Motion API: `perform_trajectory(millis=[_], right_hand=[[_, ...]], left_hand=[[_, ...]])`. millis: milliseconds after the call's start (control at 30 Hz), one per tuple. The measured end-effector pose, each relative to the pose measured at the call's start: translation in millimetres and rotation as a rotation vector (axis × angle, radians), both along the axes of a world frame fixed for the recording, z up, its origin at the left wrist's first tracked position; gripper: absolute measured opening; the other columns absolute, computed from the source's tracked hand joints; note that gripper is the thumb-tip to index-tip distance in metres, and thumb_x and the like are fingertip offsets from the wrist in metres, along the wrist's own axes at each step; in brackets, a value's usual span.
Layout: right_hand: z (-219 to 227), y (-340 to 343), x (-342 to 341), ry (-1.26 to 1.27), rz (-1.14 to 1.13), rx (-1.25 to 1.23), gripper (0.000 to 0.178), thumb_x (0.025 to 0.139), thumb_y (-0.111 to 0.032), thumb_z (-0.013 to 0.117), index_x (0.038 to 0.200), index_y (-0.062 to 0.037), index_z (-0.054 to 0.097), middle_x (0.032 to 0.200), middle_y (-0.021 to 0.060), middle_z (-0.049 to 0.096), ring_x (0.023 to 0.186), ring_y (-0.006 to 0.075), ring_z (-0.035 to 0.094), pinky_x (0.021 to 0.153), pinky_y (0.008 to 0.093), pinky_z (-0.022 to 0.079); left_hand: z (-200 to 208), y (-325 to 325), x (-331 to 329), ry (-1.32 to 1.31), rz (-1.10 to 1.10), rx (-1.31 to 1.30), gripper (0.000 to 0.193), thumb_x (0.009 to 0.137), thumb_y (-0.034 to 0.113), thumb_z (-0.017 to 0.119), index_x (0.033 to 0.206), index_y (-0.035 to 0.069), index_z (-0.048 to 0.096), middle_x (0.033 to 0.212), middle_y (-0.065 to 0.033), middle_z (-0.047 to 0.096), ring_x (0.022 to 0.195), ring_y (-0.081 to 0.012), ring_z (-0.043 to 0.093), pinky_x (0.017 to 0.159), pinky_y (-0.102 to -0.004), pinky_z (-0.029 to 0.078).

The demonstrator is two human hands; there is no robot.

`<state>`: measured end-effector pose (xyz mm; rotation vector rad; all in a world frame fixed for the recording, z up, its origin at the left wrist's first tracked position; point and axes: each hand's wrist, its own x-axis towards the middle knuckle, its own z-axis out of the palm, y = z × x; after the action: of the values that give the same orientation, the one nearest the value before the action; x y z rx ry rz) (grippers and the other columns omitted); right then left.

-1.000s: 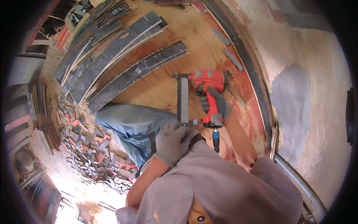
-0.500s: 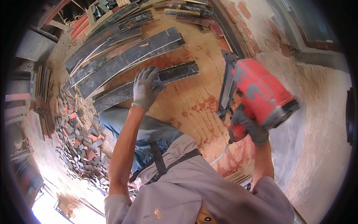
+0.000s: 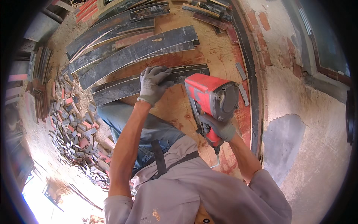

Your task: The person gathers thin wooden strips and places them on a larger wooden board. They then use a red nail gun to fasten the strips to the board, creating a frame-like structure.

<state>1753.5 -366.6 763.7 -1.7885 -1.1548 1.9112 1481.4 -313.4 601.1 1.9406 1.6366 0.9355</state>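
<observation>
My left hand, in a grey glove, is curled over a long, narrow dark board lying across a reddish-brown plywood sheet. A second dark strip runs along its far edge; both extend to the right past my fingers. My right hand, also gloved, is closed around the handle of a red nail gun. A pale hose leads off the handle's lower end. The gun is over the boards' right end, and its body hides its nose, so I cannot tell whether it touches them.
More dark boards lie beyond, roughly parallel. Small wood offcuts are heaped at the left, below stacked planks. Along the right runs a long dark board on edge, beside a patchy plaster wall. My jeans-clad knee is against the near board.
The nail gun has swung left and turned in my right hand, from near the wall to the boards' right end. My left hand's fingers, stretched before, are now bent over the board.
</observation>
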Motion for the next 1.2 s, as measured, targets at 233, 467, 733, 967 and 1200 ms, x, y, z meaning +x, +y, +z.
perform_trajectory(millis=[233, 467, 733, 967, 1200], right_hand=[[-33, -10, 27, -0.136, 0.069, 0.197, 0.009, 0.1, -0.01, 0.069, 0.093, -0.0039, 0.068, 0.074, 0.0015, 0.063, 0.063, 0.0101, 0.06, 0.058, 0.0305, 0.047], [-13, -8, 30, -0.097, -0.094, -0.022, 0.015, 0.1, -0.011, 0.067, 0.086, -0.0054, 0.066, 0.072, 0.001, 0.061, 0.062, 0.0093, 0.057, 0.057, 0.0297, 0.045], [-11, -44, 65, -0.09, -0.269, 0.041, 0.013, 0.096, -0.011, 0.071, 0.086, -0.0045, 0.066, 0.072, 0.0022, 0.062, 0.06, 0.0109, 0.058, 0.055, 0.0292, 0.046], [-28, -84, 66, -0.132, -0.238, -0.018, 0.017, 0.088, -0.012, 0.079, 0.092, -0.0042, 0.065, 0.069, 0.0031, 0.064, 0.054, 0.0137, 0.06, 0.05, 0.0334, 0.051], [-58, -119, 47, -0.5, 0.158, 0.208, 0.062, 0.086, -0.031, 0.081, 0.135, -0.0012, 0.057, 0.091, 0.0186, 0.076, 0.073, 0.033, 0.075, 0.067, 0.0472, 0.059]], left_hand=[[1, 3, 0, -0.004, -0.015, -0.027, 0.045, 0.071, 0.025, 0.09, 0.114, 0.015, 0.08, 0.125, -0.0038, 0.074, 0.12, -0.0306, 0.063, 0.108, -0.0469, 0.044], [0, -2, -3, 0.016, -0.022, -0.03, 0.05, 0.072, 0.026, 0.09, 0.119, 0.015, 0.078, 0.127, -0.0049, 0.072, 0.124, -0.0317, 0.06, 0.11, -0.0491, 0.042], [20, -6, -6, 0.33, -0.075, -0.16, 0.089, 0.066, 0.024, 0.094, 0.146, 0.014, 0.056, 0.143, -0.0126, 0.057, 0.135, -0.0373, 0.051, 0.11, -0.0509, 0.045], [45, 4, 0, 0.428, -0.107, -0.188, 0.068, 0.074, 0.02, 0.087, 0.136, 0.011, 0.058, 0.132, -0.0126, 0.06, 0.126, -0.0361, 0.056, 0.103, -0.0498, 0.05], [44, 12, 1, 0.613, -0.204, -0.377, 0.065, 0.076, 0.022, 0.086, 0.132, 0.009, 0.058, 0.129, -0.0132, 0.06, 0.125, -0.0361, 0.057, 0.1, -0.0468, 0.055]])
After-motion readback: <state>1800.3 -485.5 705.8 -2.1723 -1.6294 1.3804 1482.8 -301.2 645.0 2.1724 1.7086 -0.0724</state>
